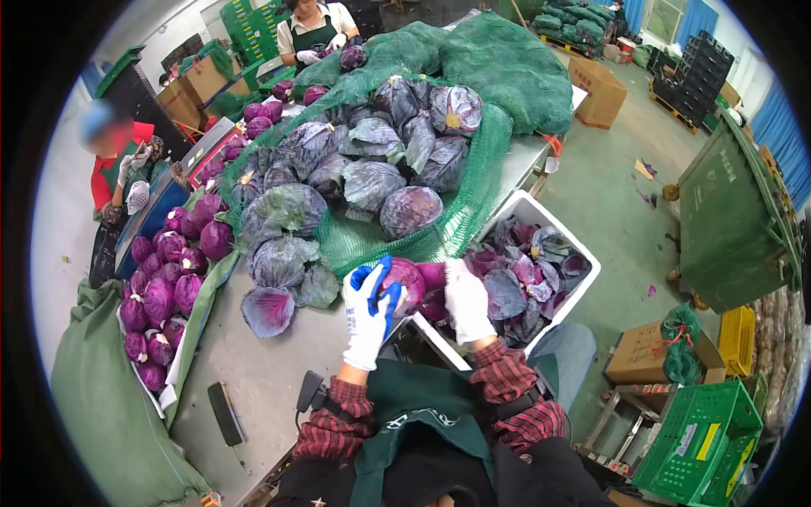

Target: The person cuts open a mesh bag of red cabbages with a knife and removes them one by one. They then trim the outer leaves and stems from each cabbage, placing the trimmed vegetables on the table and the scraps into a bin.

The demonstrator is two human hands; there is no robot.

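A red cabbage [404,286] rests in my left hand [365,311], whose white and blue glove curls around its left side. On the cabbage's right, my white-gloved right hand [470,304] grips a purple cabbage leaf [432,275] that stretches out from the head. The right fingertips are partly hidden. Just beyond my hands lies a heap of untrimmed red cabbages [372,182] with dark outer leaves, in an open green mesh sack [483,182]. A white bin [583,291] of loose purple leaves stands under my right hand.
Peeled cabbages [160,291] fill a cloth-lined container at the left. A black tool [225,414] lies on the metal table [279,372]. Full mesh sacks [507,72] stand behind. Right are a green wheeled bin [739,211] and green crate [697,444]. Two co-workers are opposite and left.
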